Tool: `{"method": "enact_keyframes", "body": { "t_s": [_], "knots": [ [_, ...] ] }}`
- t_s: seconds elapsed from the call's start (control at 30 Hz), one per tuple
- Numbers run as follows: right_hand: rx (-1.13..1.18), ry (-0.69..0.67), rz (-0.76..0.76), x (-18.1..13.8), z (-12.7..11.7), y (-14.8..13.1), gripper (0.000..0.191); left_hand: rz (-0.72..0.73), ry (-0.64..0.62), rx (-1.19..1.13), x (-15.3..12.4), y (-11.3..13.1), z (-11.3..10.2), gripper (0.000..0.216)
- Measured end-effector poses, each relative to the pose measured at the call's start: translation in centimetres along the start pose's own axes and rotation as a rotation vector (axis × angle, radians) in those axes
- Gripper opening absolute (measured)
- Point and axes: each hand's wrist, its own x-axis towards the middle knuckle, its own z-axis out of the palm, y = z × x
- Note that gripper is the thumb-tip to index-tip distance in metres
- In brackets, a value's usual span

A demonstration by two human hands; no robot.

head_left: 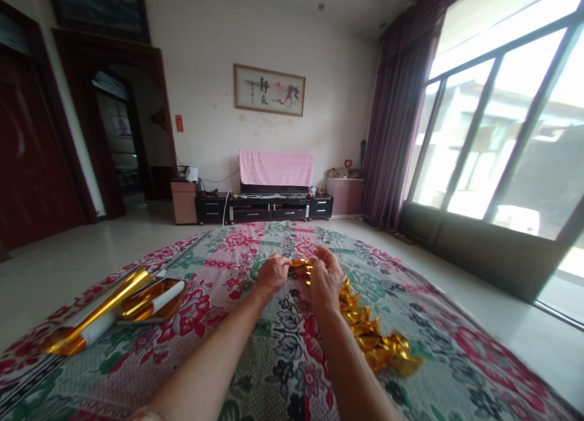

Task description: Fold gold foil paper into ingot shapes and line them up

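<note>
My left hand (272, 274) is closed, its fingertips pinching one end of a small piece of gold foil paper (300, 263). The other end lies at the fingers of my right hand (327, 281), which are also closed on it. Both hands are over the middle of a flowered cloth (264, 360). Beside and partly behind my right forearm is a pile of folded gold foil pieces (376, 348), lying on the cloth. My right arm hides part of that pile.
On the left of the cloth lie a long roll of gold foil paper (100, 311) and a dark-edged tray (177, 308) with more gold foil. Across the room stands a low black cabinet (269, 211) under a pink cloth (276, 167). Windows (493, 135) are at the right.
</note>
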Motion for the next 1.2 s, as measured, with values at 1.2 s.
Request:
{"method": "enact_keyframes", "body": {
  "t_s": [1.2],
  "knots": [
    [-0.554,-0.526,-0.256,-6.0,2.2,1.8,0.033,-0.201,-0.009,0.193,-5.8,-4.0,-7.8,0.029]
  ]
}}
